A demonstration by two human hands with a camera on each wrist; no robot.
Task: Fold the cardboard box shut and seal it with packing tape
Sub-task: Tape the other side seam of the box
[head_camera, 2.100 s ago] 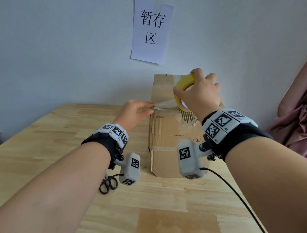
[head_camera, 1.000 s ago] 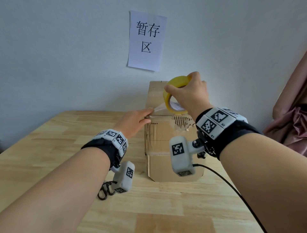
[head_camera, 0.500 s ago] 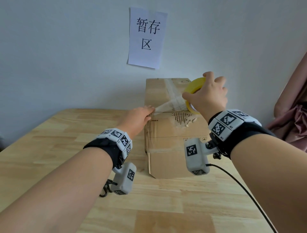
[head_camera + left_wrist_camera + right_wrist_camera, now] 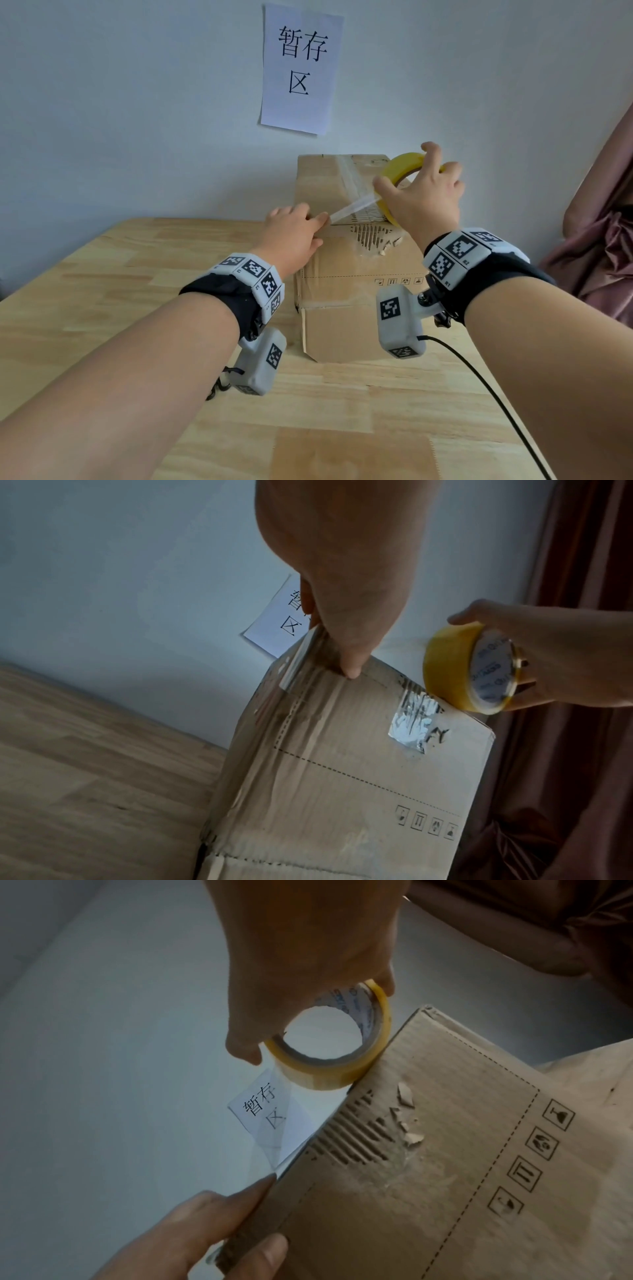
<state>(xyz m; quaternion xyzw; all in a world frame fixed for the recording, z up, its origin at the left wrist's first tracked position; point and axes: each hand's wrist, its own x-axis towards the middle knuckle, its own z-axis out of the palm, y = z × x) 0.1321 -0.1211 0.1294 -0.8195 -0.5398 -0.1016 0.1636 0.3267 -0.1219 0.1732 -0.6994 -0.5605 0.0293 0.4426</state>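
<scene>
Here, right grip [image 4: 424,200] holds tape roll [image 4: 403,165] against box [image 4: 342,270].

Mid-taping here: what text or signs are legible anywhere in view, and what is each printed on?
"暂存 区": paper sheet on the wall.
Four handling pictograms, no words: cardboard box side.
Printing on the tape roll core: too blurred to read.
"R1", "R2": right wristband, beside square coded markers.
</scene>
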